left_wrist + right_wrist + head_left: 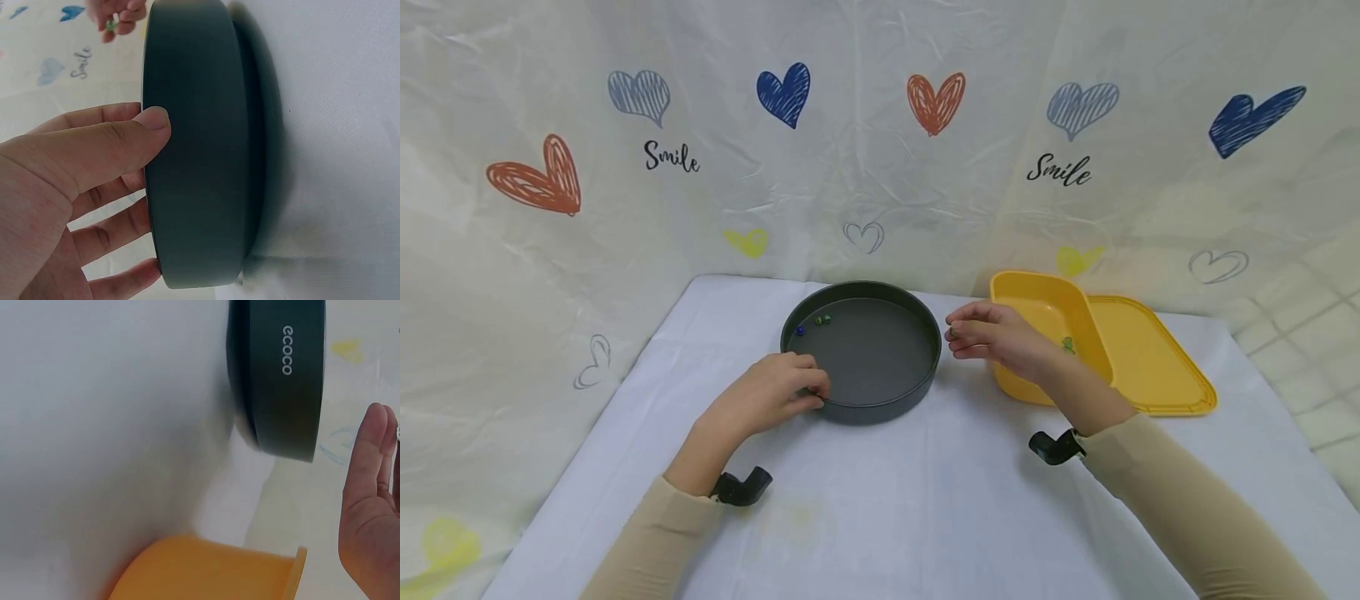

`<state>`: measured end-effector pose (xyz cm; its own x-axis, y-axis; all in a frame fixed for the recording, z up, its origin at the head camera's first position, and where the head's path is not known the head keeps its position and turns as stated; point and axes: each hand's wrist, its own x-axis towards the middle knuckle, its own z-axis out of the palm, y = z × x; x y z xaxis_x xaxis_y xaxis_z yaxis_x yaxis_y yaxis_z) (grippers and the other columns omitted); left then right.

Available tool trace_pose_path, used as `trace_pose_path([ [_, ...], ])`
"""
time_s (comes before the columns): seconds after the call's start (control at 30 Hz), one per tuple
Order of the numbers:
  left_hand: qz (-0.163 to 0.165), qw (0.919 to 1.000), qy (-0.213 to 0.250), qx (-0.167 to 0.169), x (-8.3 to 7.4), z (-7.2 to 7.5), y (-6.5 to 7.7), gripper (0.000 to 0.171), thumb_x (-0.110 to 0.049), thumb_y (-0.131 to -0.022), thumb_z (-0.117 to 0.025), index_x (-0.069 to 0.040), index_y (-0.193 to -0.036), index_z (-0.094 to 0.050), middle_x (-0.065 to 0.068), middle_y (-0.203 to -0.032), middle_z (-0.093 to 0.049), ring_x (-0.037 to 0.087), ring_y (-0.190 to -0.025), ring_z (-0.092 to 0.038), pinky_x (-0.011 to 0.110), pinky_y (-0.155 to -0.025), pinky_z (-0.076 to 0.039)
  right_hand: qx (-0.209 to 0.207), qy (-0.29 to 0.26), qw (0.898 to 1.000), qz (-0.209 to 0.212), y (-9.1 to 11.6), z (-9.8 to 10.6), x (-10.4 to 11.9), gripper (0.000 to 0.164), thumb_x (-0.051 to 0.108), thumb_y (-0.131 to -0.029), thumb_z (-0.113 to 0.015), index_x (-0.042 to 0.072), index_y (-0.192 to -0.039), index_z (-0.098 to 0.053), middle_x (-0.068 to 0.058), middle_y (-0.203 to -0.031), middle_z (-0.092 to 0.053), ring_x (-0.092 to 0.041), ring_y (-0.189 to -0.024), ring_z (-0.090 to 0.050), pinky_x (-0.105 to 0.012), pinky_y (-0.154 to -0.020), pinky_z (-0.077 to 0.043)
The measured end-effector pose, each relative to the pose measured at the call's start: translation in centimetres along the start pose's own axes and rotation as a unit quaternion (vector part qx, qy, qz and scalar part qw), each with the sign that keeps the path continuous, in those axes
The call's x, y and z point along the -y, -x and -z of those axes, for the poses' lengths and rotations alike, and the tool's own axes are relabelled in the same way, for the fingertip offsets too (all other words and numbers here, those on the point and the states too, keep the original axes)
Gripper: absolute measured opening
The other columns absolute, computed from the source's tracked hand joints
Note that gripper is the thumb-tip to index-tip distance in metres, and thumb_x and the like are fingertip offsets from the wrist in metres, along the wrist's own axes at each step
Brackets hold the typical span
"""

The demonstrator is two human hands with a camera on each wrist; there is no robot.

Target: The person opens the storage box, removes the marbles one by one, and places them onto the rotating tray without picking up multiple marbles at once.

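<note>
A round dark grey tray [880,350] with a raised wall stands on the table. My left hand [772,387] grips its near left rim; in the left wrist view the thumb [153,119] lies against the outer wall while the other fingers reach over the edge. Inside the tray, a blue marble [800,331] and two green marbles [827,319] sit toward the far left. Between tray and yellow box [1093,329], my right hand [1000,340] is raised, pinching a small green marble [110,26] in its fingertips. More green marbles [1067,343] lie in the box, partly behind the right forearm.
A flat yellow lid [1157,358] lies to the right of the box, which overlaps its left part. White cloth [887,500] covers the table. Behind it hangs a pale sheet [865,167] printed with hearts and words.
</note>
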<state>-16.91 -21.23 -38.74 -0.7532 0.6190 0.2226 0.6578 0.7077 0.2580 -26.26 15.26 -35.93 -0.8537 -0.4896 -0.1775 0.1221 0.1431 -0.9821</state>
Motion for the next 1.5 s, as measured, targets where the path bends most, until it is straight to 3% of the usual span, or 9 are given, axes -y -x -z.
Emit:
trace_pose_path([
  [0.17, -0.001, 1.0000, -0.004, -0.002, 0.0, 0.0, 0.0, 0.012, -0.020, -0.086, -0.080, -0.026, -0.088, -0.070, -0.012, -0.087, -0.060, 0.013, -0.080, -0.060, 0.030, -0.072, -0.049, 0.003, 0.005, 1.000, -0.004, -0.4, -1.0, 0.1, 0.028, 0.015, -0.101, -0.060, -0.004, -0.122, -0.055, -0.014, -0.106, -0.067, -0.021, -0.091, -0.069, -0.034, -0.086, -0.058],
  [0.47, 0.001, 1.0000, -0.010, 0.001, -0.1, 0.0, 0.1, 0.012, -0.019, -0.086, -0.080, -0.026, -0.088, -0.070, -0.013, -0.088, -0.060, 0.012, -0.080, -0.060, 0.030, -0.073, -0.049, 0.012, -0.006, 1.000, -0.002, -1.2, -2.5, 0.3, 0.033, 0.013, -0.101, -0.058, -0.008, -0.125, -0.051, -0.009, -0.103, -0.067, -0.022, -0.091, -0.068, -0.034, -0.086, -0.058],
  [0.83, -0.003, 1.0000, -0.007, 0.006, 0.0, 0.0, 0.1, 0.011, -0.020, -0.086, -0.079, -0.025, -0.088, -0.070, -0.013, -0.088, -0.060, 0.012, -0.081, -0.060, 0.030, -0.073, -0.049, 0.032, -0.027, 0.999, 0.000, -2.2, -4.1, 0.3, 0.014, 0.009, -0.101, -0.058, 0.004, -0.113, -0.060, -0.007, -0.100, -0.067, -0.020, -0.090, -0.068, -0.033, -0.085, -0.058],
  [1.37, -0.014, 0.9999, -0.001, -0.002, 0.1, 0.0, 0.0, 0.011, -0.020, -0.086, -0.079, -0.025, -0.087, -0.069, -0.010, -0.087, -0.061, 0.014, -0.080, -0.060, 0.031, -0.072, -0.049, 0.055, -0.001, 0.998, -0.004, -4.0, -7.5, -0.5, 0.032, 0.008, -0.100, -0.059, -0.011, -0.125, -0.053, -0.024, -0.112, -0.064, -0.025, -0.090, -0.067, -0.033, -0.083, -0.058],
  [1.5, -0.013, 0.9999, 0.000, 0.000, 0.1, -0.1, 0.0, 0.011, -0.019, -0.086, -0.079, -0.024, -0.088, -0.070, -0.010, -0.087, -0.061, 0.015, -0.079, -0.060, 0.030, -0.072, -0.049, 0.057, 0.019, 0.998, -0.003, -4.4, -8.4, -0.7, 0.031, 0.008, -0.099, -0.060, -0.011, -0.123, -0.054, -0.020, -0.107, -0.066, -0.032, -0.093, -0.067, -0.035, -0.083, -0.058],
])
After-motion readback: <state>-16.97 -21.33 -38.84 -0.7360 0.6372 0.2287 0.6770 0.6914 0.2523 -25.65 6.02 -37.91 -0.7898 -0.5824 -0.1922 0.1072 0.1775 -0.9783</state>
